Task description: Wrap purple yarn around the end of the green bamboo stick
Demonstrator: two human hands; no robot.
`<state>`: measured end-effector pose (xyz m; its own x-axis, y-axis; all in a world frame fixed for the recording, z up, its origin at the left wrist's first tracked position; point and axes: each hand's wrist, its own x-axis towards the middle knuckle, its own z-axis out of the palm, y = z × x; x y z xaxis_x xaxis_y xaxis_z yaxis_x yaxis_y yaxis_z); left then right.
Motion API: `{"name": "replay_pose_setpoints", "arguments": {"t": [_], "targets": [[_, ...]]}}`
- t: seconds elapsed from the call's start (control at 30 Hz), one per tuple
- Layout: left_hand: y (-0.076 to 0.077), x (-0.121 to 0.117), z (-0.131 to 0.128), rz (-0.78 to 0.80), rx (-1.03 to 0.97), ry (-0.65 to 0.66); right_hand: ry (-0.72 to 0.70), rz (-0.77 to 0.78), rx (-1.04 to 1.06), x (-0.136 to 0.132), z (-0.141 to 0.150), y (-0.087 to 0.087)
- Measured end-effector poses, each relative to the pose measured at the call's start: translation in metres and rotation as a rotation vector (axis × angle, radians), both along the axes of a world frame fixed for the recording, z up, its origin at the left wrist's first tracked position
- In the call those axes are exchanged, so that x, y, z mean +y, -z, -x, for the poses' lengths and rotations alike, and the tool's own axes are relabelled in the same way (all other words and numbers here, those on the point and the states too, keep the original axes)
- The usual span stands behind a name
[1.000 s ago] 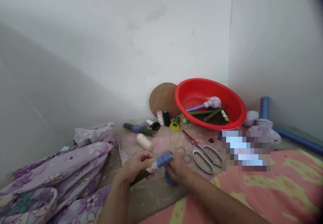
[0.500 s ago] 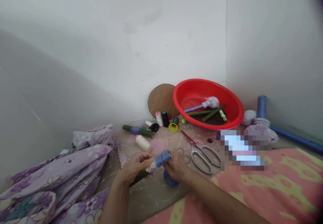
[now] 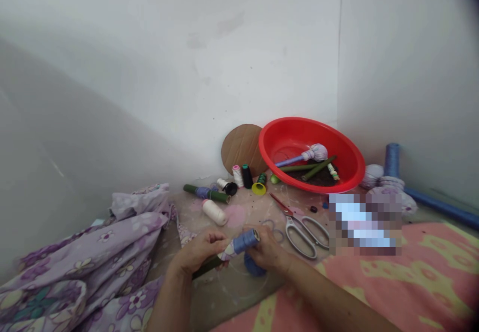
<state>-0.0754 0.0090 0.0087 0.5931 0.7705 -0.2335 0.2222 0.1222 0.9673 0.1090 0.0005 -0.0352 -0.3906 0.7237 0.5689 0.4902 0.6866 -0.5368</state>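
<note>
My left hand is closed round a green bamboo stick, thumb pressed on a band of floral cloth on it. Blue cord is wound in a thick layer over the stick's hollow upper end, which points up and to the right. My right hand is closed beside that end, its fingertips partly hidden behind the winding. It appears to grip the blue cord, whose bundle shows just beneath the fingers. Large scissors lie to the right of this hand, with half-open blades.
A red basin holds sticks and a cloth-headed mallet. Thread spools, a white spool and a cord-wrapped bamboo piece lie in front of a cardboard disc. Floral cloth is heaped left; a pink-yellow blanket lies right.
The wound end of the stick and my right hand sit slightly farther right and lower. The whole view has shifted a little. Both hands keep their hold.
</note>
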Motion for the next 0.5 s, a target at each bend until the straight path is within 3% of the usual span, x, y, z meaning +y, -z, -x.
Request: {"name": "replay_pose_setpoints", "arguments": {"t": [0.5], "targets": [[0.0019,-0.0020,0.0006,0.036,-0.024,0.046,-0.072,0.060,-0.021,0.0006,-0.0045,-0.0052]]}}
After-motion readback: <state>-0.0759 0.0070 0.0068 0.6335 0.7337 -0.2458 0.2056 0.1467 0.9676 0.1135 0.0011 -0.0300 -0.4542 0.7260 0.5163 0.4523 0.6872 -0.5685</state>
